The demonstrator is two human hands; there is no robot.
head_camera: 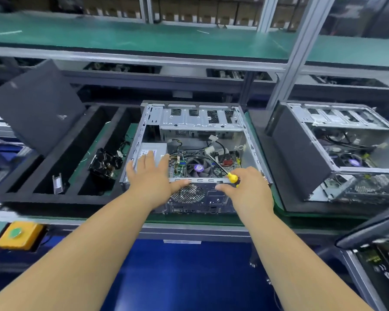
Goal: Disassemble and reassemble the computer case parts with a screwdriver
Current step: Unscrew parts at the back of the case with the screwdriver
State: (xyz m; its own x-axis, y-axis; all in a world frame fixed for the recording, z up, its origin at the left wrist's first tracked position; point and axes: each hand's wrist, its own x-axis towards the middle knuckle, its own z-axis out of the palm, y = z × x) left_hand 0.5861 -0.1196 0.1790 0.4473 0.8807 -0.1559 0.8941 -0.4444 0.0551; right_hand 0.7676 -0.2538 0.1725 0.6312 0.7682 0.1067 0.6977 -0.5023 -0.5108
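Head view, nearest first: the left hand (152,176) lies with fingers spread flat on the near rim of the open computer case (189,153), thumb on the rail; the right hand (248,187) clenches a yellow-handled screwdriver (222,168), its shaft slanting inward over the fan (197,167); beyond, cables cross the board, and a slipping tip could snag them or gouge the circuitry
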